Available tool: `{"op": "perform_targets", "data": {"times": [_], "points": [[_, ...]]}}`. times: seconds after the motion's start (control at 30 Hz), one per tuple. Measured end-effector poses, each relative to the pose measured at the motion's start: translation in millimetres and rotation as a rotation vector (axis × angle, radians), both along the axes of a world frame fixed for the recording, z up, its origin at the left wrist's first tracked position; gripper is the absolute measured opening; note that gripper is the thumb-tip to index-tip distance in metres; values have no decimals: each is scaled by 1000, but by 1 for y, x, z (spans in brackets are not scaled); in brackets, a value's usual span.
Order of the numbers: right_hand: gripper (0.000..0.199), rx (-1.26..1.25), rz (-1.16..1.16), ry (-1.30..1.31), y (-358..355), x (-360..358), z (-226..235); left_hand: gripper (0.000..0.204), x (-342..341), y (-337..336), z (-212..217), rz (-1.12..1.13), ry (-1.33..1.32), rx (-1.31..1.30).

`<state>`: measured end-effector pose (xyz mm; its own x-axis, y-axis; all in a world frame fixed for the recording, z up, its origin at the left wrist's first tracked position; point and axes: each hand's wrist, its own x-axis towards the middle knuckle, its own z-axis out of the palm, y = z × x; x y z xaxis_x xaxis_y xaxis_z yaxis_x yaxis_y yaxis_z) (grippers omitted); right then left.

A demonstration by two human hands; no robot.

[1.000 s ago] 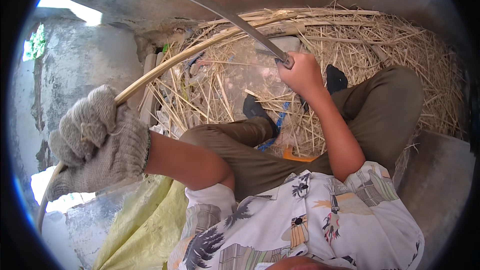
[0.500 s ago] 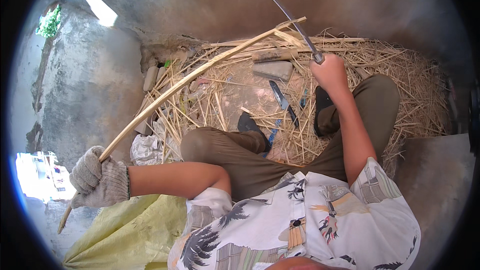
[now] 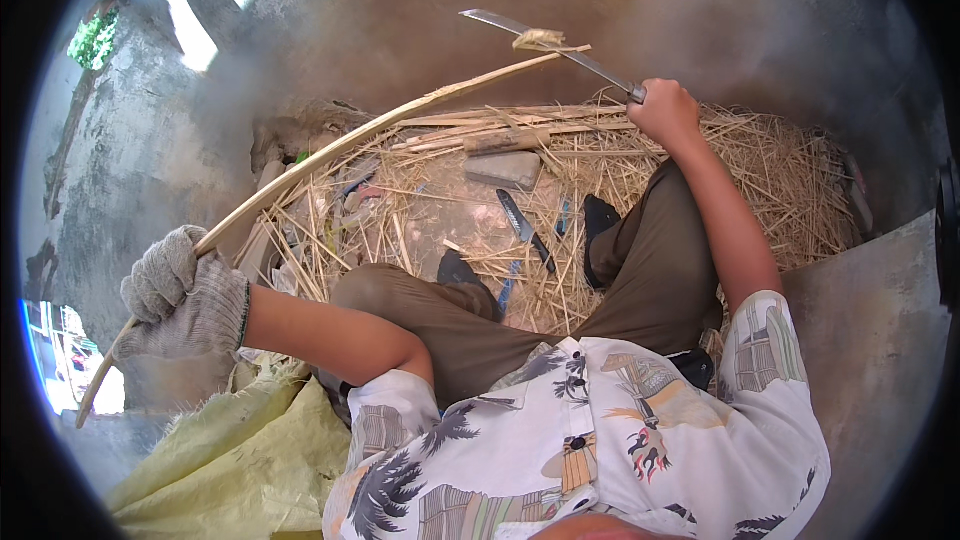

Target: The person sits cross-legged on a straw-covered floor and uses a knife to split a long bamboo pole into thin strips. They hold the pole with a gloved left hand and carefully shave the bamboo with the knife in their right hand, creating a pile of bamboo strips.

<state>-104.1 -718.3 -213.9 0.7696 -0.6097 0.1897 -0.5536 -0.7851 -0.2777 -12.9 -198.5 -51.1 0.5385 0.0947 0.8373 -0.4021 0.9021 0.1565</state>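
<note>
My left hand [image 3: 185, 295], in a grey knitted glove, is closed around the lower part of a long, pale, bent wooden stick [image 3: 330, 152]. The stick runs from beyond the glove up to the far middle, where its tip is split or shaved. Bare and closed, my right hand [image 3: 665, 115] grips the handle of a long-bladed knife [image 3: 600, 70]; the fingers cover most of that handle. The blade crosses the stick near its far tip. A pale curled piece of wood [image 3: 539, 39] rests against the blade there.
Between my legs a second knife [image 3: 524, 227] with a black handle lies on the ground. Behind it are a grey block [image 3: 503, 171] and a short round wood piece [image 3: 507, 141]. Loose strips [image 3: 780, 180] cover the floor. A yellow-green sack [image 3: 240, 460] lies at lower left, beside walls.
The knife has swung from a steep slant to a flatter one, its tip moving left and down. My right hand has moved slightly farther away. The curled piece now sits higher on the blade.
</note>
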Motion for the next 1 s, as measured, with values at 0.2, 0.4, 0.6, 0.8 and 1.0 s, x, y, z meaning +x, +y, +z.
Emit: {"op": "perform_targets", "data": {"times": [0.2, 0.4, 0.6, 0.8, 1.0], "points": [[34, 180, -192, -29, -5, 0, 10, 65, -31, -64, 10, 21, -71, 29], [31, 198, -244, -187, -17, -8, 0, 66, -62, -74, 13, -58, -208, 72], [34, 207, -257, -254, -20, -12, 2, 57, -103, -81, 7, 94, -232, -10], [36, 265, -312, -299, -23, -9, -2, 53, -115, -78, 4, 163, -284, -37], [39, 619, -696, -658, -86, -27, -30, 54, -112, -29, 15, 28, -333, -62]]}}
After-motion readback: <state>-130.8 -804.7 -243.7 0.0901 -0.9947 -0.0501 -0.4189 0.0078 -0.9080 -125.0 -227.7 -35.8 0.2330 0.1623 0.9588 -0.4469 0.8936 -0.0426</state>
